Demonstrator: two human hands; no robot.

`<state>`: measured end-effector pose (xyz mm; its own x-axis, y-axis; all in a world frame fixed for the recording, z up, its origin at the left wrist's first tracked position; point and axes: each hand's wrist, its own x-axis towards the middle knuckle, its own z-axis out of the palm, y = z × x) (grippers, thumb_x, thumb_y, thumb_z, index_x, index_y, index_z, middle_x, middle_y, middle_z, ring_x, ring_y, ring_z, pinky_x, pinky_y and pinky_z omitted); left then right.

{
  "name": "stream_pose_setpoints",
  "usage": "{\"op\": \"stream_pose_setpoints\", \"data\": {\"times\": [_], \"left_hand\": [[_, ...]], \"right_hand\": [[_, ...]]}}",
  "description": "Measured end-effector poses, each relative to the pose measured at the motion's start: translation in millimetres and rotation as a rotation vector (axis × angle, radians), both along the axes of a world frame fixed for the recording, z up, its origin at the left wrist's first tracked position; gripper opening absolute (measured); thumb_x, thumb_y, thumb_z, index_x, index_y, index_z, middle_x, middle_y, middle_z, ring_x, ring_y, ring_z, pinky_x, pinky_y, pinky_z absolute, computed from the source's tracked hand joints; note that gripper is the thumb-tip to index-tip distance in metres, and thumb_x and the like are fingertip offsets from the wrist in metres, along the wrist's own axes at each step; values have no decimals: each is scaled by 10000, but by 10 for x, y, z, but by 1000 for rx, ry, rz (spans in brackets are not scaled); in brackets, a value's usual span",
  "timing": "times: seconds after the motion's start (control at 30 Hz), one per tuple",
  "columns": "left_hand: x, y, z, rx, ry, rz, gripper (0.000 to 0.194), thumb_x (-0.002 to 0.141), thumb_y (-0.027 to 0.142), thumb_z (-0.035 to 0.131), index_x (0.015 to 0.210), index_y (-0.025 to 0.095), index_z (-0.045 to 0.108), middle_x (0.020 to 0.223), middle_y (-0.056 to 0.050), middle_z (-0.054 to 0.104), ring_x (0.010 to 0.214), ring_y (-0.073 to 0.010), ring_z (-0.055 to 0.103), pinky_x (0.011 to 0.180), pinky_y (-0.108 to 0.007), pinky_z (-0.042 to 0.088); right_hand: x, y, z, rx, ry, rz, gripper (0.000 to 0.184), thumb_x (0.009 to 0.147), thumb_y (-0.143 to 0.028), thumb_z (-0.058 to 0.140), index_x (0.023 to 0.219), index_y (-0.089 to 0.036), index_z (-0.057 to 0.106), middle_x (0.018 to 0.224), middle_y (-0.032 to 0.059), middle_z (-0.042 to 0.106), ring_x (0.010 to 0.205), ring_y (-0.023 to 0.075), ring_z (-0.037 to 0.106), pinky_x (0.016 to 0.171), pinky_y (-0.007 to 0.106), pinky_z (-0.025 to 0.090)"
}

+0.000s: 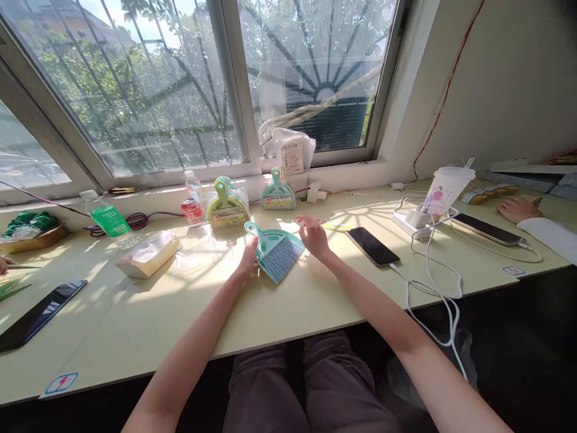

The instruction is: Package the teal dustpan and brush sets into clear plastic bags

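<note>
A small mint-green dustpan (269,239) with a grey-blue bristled brush (282,258) nested in it is held tilted over the table in front of me. My left hand (248,258) grips its left side near the handle, fingers partly hidden behind it. Just past the right corner of the bristles is my right hand (314,237), its fingers bent and apart, with nothing visible in them. A yellow printed label strip (336,227) lies on the table right beyond that hand.
Stacked dustpan sets (226,210) and another mint set (277,195) stand by the window. A phone (373,246), power strip (412,225) and looping cables are to the right; a tissue pack (148,255) and green bottle (108,219) to the left. Another person's hand (518,209) rests far right.
</note>
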<state>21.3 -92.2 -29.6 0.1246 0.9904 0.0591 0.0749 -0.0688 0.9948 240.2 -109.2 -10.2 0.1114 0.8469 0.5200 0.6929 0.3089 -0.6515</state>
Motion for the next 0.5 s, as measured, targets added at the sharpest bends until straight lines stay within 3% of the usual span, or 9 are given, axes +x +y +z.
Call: {"op": "stream_pose_setpoints", "data": {"times": [0.1, 0.23, 0.4, 0.5], "left_hand": [[70, -44, -68, -40, -25, -166, 558, 844, 708, 515, 1069, 209, 622, 741, -36, 641, 577, -175, 602, 491, -283, 456], [107, -96, -157, -36, -5, -321, 644, 816, 714, 568, 1228, 219, 593, 824, -60, 672, 593, -194, 616, 510, -323, 478], [102, -78, -134, 36, -29, -296, 570, 818, 665, 596, 1149, 205, 651, 940, -86, 689, 839, -239, 653, 656, -336, 513], [120, -78, -59, 81, -9, -247, 491, 814, 629, 584, 1047, 204, 665, 910, -67, 677, 853, -229, 634, 661, -317, 495]], "right_hand": [[-195, -87, -11, -67, -285, 94, 244, 944, -340, 514, 1103, -229, 661, 1076, 114, 703, 1090, 286, 589, 971, 404, 420], [-367, -150, -40, -151, -462, 39, 283, 904, -415, 588, 1062, -198, 677, 1071, 147, 708, 1077, 314, 600, 927, 411, 396], [-344, -145, 13, -205, -434, 35, 281, 838, -462, 637, 835, -194, 721, 963, 123, 718, 992, 280, 641, 838, 346, 406], [-306, -84, 25, -237, -294, 60, 232, 816, -419, 654, 778, -197, 712, 912, 73, 714, 899, 222, 646, 747, 288, 409]]}}
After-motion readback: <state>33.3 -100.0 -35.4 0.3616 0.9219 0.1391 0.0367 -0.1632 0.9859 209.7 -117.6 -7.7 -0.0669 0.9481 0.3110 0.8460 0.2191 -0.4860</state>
